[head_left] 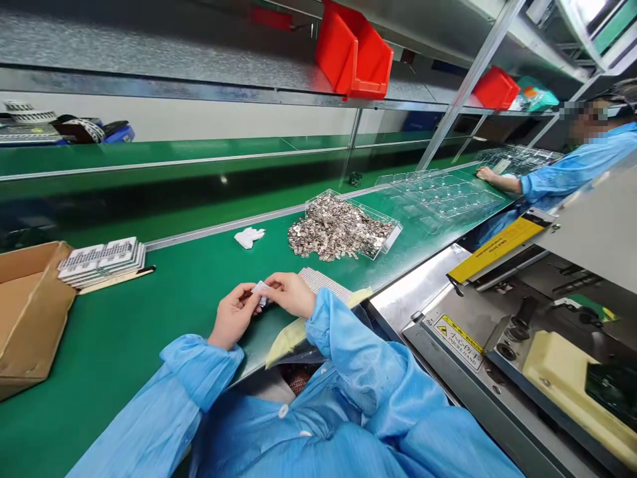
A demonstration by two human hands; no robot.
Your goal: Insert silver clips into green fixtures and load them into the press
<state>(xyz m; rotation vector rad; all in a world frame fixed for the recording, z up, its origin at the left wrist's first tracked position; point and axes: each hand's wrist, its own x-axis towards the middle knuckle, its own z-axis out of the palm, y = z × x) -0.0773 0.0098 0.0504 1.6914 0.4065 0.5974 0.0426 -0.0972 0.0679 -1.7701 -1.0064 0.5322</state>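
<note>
Green bench (pixel 149 318) ahead. Pinching small white piece (pixel 260 287) between left hand (pixel 232 315) and right hand (pixel 294 295), over bench's near side toward view's eight o'clock, likely for fine control. Metal parts (pixel 323 232) heaped at hands' two o'clock, presumably for quick reach.

Red bin (pixel 355 56) on metal shelf (pixel 164 63), cardboard box (pixel 37 325) at left, machine (pixel 552 358) at right

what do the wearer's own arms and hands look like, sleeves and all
Both the left hand and right hand are bare, with no gloves. The left sleeve and right sleeve are long, loose, light blue and slightly shiny, creased and bunched toward the wrists. No markings or cables show on them.
</note>
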